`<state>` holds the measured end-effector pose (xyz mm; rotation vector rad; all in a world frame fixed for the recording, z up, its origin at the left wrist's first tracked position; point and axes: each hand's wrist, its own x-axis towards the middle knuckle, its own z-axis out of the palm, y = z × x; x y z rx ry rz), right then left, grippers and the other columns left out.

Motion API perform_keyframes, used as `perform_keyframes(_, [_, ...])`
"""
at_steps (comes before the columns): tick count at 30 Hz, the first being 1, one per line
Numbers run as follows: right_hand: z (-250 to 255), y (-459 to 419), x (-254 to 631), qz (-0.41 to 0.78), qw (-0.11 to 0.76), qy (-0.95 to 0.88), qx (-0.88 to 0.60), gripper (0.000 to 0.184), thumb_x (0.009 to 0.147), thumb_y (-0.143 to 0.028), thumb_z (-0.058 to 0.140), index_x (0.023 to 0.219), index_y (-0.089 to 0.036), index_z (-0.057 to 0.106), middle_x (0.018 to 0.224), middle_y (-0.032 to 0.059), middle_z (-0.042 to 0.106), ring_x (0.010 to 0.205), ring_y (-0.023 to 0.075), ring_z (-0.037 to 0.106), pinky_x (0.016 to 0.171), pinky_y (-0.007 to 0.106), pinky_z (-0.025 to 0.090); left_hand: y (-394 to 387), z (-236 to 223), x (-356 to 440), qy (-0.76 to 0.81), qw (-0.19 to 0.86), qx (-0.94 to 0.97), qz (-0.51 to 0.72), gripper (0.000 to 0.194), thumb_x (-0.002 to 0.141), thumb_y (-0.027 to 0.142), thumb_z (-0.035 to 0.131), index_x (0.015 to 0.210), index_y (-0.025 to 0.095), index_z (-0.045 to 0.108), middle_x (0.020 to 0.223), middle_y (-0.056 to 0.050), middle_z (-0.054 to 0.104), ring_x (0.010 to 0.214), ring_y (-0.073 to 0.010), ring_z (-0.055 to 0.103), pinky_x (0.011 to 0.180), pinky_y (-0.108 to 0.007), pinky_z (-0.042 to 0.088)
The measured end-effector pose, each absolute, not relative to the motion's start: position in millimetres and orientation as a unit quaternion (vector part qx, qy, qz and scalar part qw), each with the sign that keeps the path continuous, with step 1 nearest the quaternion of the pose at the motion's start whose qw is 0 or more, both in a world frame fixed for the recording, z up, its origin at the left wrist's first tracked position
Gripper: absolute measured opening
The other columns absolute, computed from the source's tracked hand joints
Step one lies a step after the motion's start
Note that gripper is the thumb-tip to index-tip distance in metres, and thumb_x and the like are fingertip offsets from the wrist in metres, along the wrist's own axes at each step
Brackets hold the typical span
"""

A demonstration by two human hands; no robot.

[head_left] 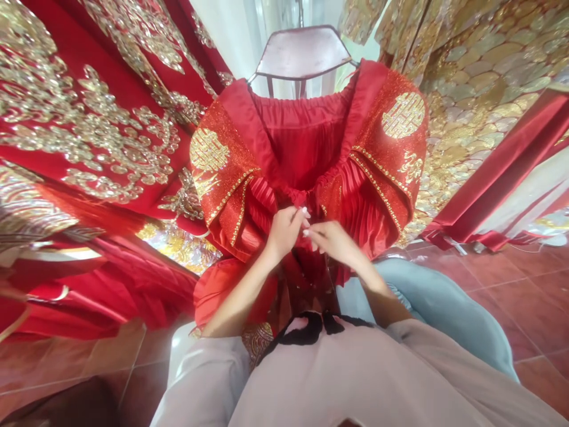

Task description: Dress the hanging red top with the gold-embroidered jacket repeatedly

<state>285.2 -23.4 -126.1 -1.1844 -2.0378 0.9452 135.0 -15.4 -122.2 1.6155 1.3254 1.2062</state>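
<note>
In front of me a red pleated skirt [311, 142] with a gathered elastic waistband hangs from a metal-framed hanger [304, 53]. Glittery orange-red panels with gold round emblems and beaded edges lie over its sides. My left hand [284, 231] is closed in a pinch just below the front of the waistband. Close beside it, on the right, my right hand [331, 242] pinches too, its fingertips almost meeting those of the left. Whatever lies between the fingers is too small to make out.
Red cloth with gold sequin scrolls [120, 136] hangs at the left. Gold scale-patterned fabric [471, 89] hangs at the right, near a red-edged panel [502, 172]. A light blue cushioned seat [448, 308] stands low at the right on the red tiled floor [528, 308].
</note>
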Motion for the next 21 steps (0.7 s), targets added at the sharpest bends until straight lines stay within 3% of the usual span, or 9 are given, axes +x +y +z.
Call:
perform_keyframes(3, [-109.7, -9.9, 298.6, 0.313, 0.46, -0.681, -0.477, 0.033, 0.088, -0.036, 0.049, 0.064, -0.015, 0.059, 0.047, -0.0031, 0.049, 0.042, 0.0067, 0.041, 0.049, 0.02, 0.03, -16.3, -128.7, 138.0, 0.517, 0.338, 0.624, 0.478, 0.036, 0.09, 0.04, 0.046, 0.078, 0.013, 0.066, 0.066, -0.004, 0.067, 0.063, -0.0138, 0.063, 0.066, -0.024, 0.049])
perform_keyframes(5, [-107.1, -1.1, 298.4, 0.279, 0.518, -0.653, -0.477, 0.024, 0.083, -0.037, 0.057, 0.076, -0.014, 0.063, 0.05, -0.0041, 0.05, 0.043, 0.0066, 0.04, 0.048, 0.02, 0.031, -19.7, -129.0, 139.1, 0.517, 0.342, 0.627, 0.471, 0.036, 0.091, 0.039, 0.044, 0.082, 0.013, 0.067, 0.068, -0.005, 0.068, 0.064, -0.0143, 0.063, 0.067, -0.024, 0.048])
perform_keyframes(8, [-114.4, 6.6, 287.9, 0.305, 0.495, -0.683, -0.443, 0.019, 0.079, -0.033, 0.06, 0.074, -0.015, 0.061, 0.054, -0.003, 0.055, 0.047, 0.0072, 0.045, 0.05, 0.019, 0.034, -28.0, -121.1, 142.8, 0.537, 0.319, 0.664, 0.412, 0.039, 0.093, 0.037, 0.04, 0.076, 0.013, 0.065, 0.068, -0.005, 0.067, 0.064, -0.0149, 0.063, 0.065, -0.024, 0.045])
perform_keyframes(11, [-124.4, 4.4, 277.8, 0.331, 0.498, -0.669, -0.441, 0.024, 0.08, -0.028, 0.055, 0.061, -0.015, 0.056, 0.055, -0.0015, 0.055, 0.05, 0.0079, 0.048, 0.051, 0.02, 0.035, -38.3, -108.6, 150.3, 0.609, 0.205, 0.717, 0.271, 0.04, 0.095, 0.033, 0.037, 0.071, 0.014, 0.063, 0.065, -0.005, 0.064, 0.061, -0.0172, 0.061, 0.058, -0.025, 0.039])
perform_keyframes(15, [-125.4, -7.2, 272.6, 0.421, 0.531, -0.633, -0.374, 0.017, 0.08, -0.028, 0.057, 0.072, -0.015, 0.065, 0.071, 0.0015, 0.066, 0.066, 0.0117, 0.061, 0.063, 0.022, 0.045, -49.2, -96.9, 160.2, 0.657, 0.087, 0.739, 0.124, 0.036, 0.097, 0.027, 0.034, 0.089, 0.015, 0.067, 0.077, -0.01, 0.069, 0.07, -0.0236, 0.067, 0.059, -0.028, 0.04])
perform_keyframes(18, [-122.0, -12.7, 270.6, 0.459, 0.547, -0.606, -0.351, 0.012, 0.073, -0.027, 0.066, 0.069, -0.016, 0.065, 0.068, 0.0013, 0.067, 0.066, 0.0119, 0.063, 0.064, 0.023, 0.048, -53.0, -92.0, 157.1, 0.66, 0.081, 0.74, 0.098, 0.037, 0.096, 0.032, 0.035, 0.088, 0.016, 0.067, 0.078, -0.011, 0.069, 0.073, -0.0256, 0.067, 0.062, -0.03, 0.043])
perform_keyframes(21, [-122.7, -13.7, 269.6, 0.512, 0.568, -0.542, -0.348, 0.018, 0.069, -0.032, 0.072, 0.069, -0.016, 0.065, 0.064, 0.0005, 0.066, 0.062, 0.0116, 0.063, 0.06, 0.022, 0.048, -50.7, -88.7, 143.9, 0.655, 0.119, 0.731, 0.15, 0.031, 0.088, 0.043, 0.051, 0.088, 0.015, 0.064, 0.082, -0.011, 0.068, 0.08, -0.0272, 0.066, 0.071, -0.034, 0.047])
